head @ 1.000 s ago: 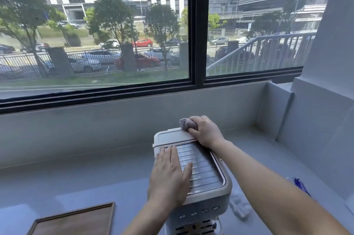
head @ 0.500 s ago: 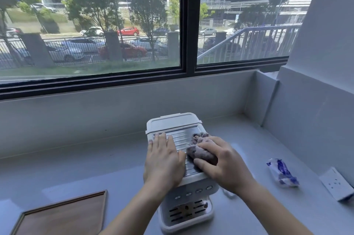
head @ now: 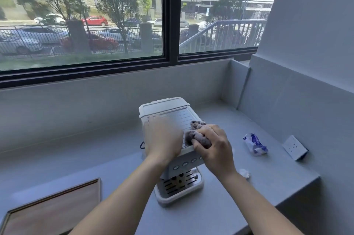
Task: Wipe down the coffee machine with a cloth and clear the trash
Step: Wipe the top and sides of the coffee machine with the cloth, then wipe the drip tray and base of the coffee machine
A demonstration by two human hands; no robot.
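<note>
Coffee machine (head: 168, 112), white, on grey bench (head: 249, 196).
I pressed my left hand (head: 162, 138) flat on top; right hand (head: 214, 146) fingers clenched a bunched cloth (head: 195, 135) at its near right edge.

Coffee machine (head: 168, 112), white, on grey desk (head: 76, 158) below window (head: 168, 14); both hands on its top.

Left hand (head: 162, 138) flat on ribbed top panel, blurred. Right hand (head: 214, 146) closed around bunched grey-purple cloth (head: 197, 135), pressed at front right edge of top. Blue-and-white wrapper (head: 254, 144) right of machine; small white crumpled scrap (head: 244, 173) nearer, beside right wrist. White socket plate (head: 294, 146) at wall. Wooden tray (head: 51, 208) at lower left.
</note>
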